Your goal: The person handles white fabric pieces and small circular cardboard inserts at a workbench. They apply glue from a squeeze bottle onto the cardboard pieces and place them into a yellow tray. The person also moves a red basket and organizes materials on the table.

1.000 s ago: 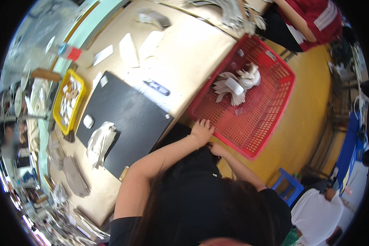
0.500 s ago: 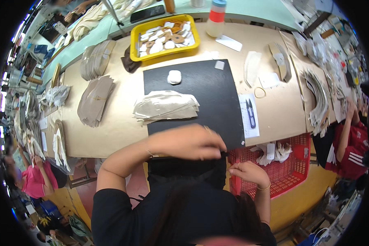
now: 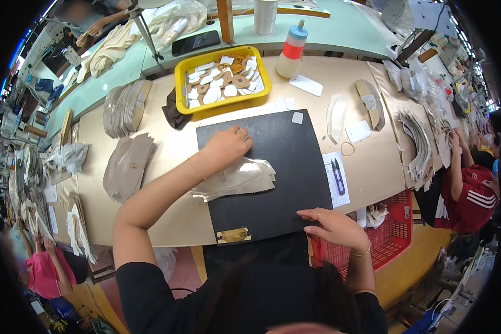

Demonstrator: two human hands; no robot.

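Note:
My left hand [image 3: 226, 148] is on the black mat [image 3: 295, 172], its fingers curled down over the spot behind a stack of pale cut fabric pieces [image 3: 242, 179]. Whatever lies under those fingers is hidden. The forearm passes over the left end of the stack. At the mat's front right edge is my right hand [image 3: 338, 227], empty, with thumb and fingers apart and fingertips by the mat. Purple-handled thread snips [image 3: 338, 177] lie on a paper sheet right of the mat.
A yellow tray [image 3: 222, 106] of small white and tan pieces stands behind the mat, beside a glue bottle [image 3: 291, 53]. Brown fabric bundles [image 3: 129, 167] lie left. A red basket [image 3: 387, 236] is below the table at right. Other people work on both sides.
My left hand has moved from the mat's front edge to behind the pale stack, covering where a small white stack showed. My right hand has opened near the mat. The view has shifted.

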